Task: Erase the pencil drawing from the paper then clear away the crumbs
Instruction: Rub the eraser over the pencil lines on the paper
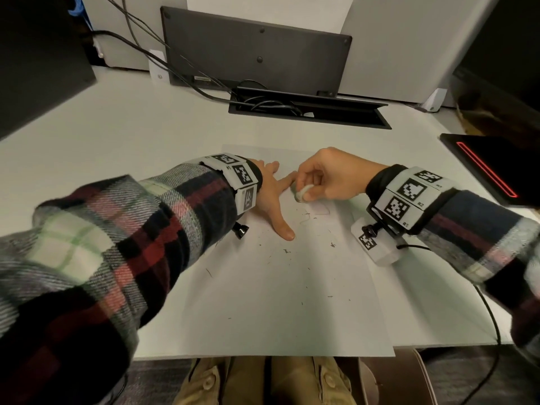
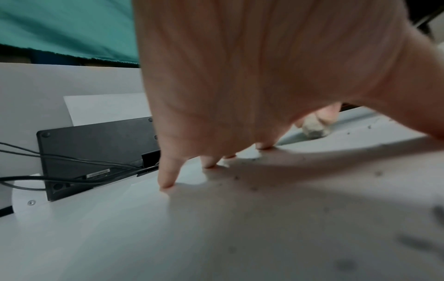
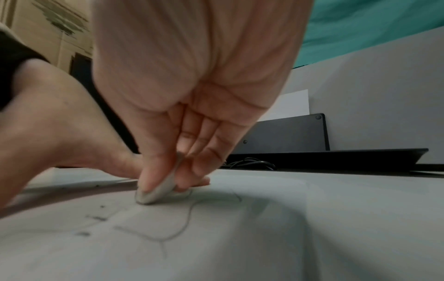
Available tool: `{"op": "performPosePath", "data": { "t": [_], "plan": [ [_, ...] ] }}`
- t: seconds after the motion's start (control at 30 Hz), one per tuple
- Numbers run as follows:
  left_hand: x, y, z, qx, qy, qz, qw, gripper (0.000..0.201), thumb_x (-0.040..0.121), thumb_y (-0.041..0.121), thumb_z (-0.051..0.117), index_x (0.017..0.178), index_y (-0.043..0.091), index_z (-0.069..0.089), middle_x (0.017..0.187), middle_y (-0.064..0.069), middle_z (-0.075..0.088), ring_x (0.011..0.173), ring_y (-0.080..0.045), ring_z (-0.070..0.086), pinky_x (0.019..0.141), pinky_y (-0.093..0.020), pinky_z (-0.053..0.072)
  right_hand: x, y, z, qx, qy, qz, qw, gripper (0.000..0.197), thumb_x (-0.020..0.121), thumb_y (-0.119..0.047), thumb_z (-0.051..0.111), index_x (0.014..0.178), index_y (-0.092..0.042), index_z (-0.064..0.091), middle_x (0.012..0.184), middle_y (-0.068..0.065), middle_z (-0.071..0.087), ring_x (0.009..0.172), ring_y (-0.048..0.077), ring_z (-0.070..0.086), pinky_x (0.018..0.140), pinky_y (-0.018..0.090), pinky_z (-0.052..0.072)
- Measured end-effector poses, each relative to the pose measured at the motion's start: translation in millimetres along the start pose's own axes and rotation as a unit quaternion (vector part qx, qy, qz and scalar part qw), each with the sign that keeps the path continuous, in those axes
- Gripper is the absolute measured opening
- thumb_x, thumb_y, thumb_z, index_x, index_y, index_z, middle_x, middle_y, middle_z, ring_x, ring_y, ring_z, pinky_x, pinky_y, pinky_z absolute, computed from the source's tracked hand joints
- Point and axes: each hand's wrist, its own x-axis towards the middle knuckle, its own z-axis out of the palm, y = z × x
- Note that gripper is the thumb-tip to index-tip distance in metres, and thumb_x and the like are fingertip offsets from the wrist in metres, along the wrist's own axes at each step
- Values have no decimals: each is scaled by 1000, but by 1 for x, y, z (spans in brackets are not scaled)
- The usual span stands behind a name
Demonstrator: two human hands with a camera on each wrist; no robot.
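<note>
A white sheet of paper (image 1: 263, 302) lies on the desk in front of me. My left hand (image 1: 271, 197) is spread flat on its upper part, fingertips (image 2: 168, 182) pressing it down. My right hand (image 1: 318, 176) pinches a worn grey-white eraser (image 1: 302, 192) between thumb and fingers, its tip touching the paper beside my left index finger. The eraser (image 3: 156, 192) sits on a faint pencil line (image 3: 185, 222) of the drawing. Dark eraser crumbs (image 1: 286, 251) are scattered over the middle of the sheet.
A black keyboard (image 1: 257, 51) leans against the back wall above an open cable slot (image 1: 309, 108) with cords. A dark device with a red-lit edge (image 1: 488, 168) lies at the right. A dark monitor (image 1: 38, 54) stands at the left. The desk's front edge is near my knees.
</note>
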Motion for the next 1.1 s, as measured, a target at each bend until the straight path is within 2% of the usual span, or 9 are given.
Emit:
{"op": "performPosePath", "data": {
  "t": [0.13, 0.3, 0.43, 0.5, 0.7, 0.83, 0.97, 1.1],
  "plan": [
    [1, 0, 1, 2, 7, -3, 1000, 128, 56, 77, 63, 140, 40, -26, 154, -2, -26, 143, -25, -17, 114, -47, 4, -19, 0, 6, 44, -67, -6, 997, 10, 78, -16, 73, 87, -18, 71, 83, 3, 72, 62, 2, 56, 64, 16, 48],
    [-1, 1, 0, 3, 3, -3, 1000, 127, 57, 76, 63, 141, 39, -26, 154, -3, -26, 143, -25, -17, 114, -47, 3, -4, -1, 2, -4, -3, -3, 1000, 8, 79, -14, 71, 86, -18, 69, 86, 7, 70, 63, 2, 53, 64, 14, 45],
    [-1, 0, 0, 1, 6, -4, 1000, 127, 58, 76, 63, 141, 39, -26, 154, -3, -25, 143, -26, -17, 114, -47, 2, -16, 1, 3, 27, -44, 12, 999, 9, 80, -12, 71, 87, -17, 69, 85, 8, 71, 61, 4, 54, 63, 16, 47],
    [-2, 2, 1, 5, 9, -3, 1000, 127, 58, 75, 63, 141, 38, -25, 154, -3, -24, 143, -26, -17, 114, -47, 1, -24, 2, 4, 34, -62, 9, 997, 10, 79, -12, 71, 89, -17, 70, 86, 8, 71, 63, 4, 55, 65, 19, 48],
    [-2, 1, 1, 8, 9, -2, 1000, 128, 57, 76, 63, 141, 38, -27, 155, -3, -24, 143, -26, -15, 114, -47, 4, -12, -1, 1, -15, 3, 17, 1000, 10, 79, -13, 71, 89, -15, 69, 88, 8, 69, 66, 5, 53, 71, 24, 48],
    [-2, 3, 1, 14, 9, -3, 1000, 128, 58, 76, 63, 141, 38, -27, 154, -4, -24, 143, -26, -16, 114, -48, 4, -22, -4, 5, 21, -54, 13, 998, 9, 79, -12, 71, 87, -17, 70, 80, 2, 69, 60, 0, 53, 65, 17, 47],
    [0, 1, 0, 16, 9, -1, 1000, 129, 56, 77, 63, 141, 38, -26, 155, -4, -24, 143, -27, -15, 114, -48, 4, -13, -3, 3, -10, -4, 15, 1000, 8, 80, -14, 71, 87, -15, 69, 83, 4, 68, 63, 3, 52, 64, 14, 44],
    [0, 1, 1, 16, 8, -2, 1000, 128, 57, 77, 63, 141, 38, -26, 154, -3, -24, 143, -26, -16, 114, -48, 4, -16, -3, 4, 10, -32, 14, 999, 8, 79, -13, 71, 87, -13, 69, 83, 7, 70, 63, 6, 56, 68, 23, 49]
  ]
}}
